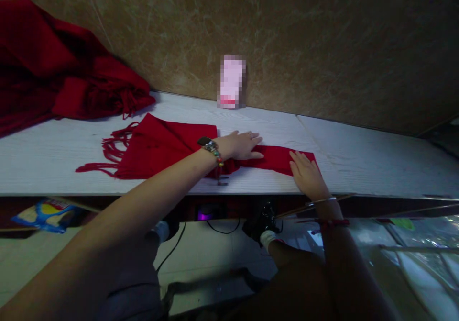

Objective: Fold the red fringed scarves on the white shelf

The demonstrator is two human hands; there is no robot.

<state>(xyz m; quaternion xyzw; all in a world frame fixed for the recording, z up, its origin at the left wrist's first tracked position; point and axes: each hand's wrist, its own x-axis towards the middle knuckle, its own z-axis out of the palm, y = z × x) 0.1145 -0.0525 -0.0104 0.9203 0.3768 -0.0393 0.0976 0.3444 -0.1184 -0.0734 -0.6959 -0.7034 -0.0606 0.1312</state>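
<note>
Head camera looks down on a red fringed fabric scarf (168, 144) spread on the white wood-grain worktop (358, 153), with both hands lying on it palm down, fingers stretched flat, gripping nothing. The left hand (242, 145) presses its folded middle; the right hand (305, 173), just beside, covers its right end. Well left of the left hand sits a heap of dark red fringed cloth (53, 72), and beyond that hand a small pink box (231, 82) stands against the wall.

No writing is legible; the pink box (232, 82) is blurred.
</note>
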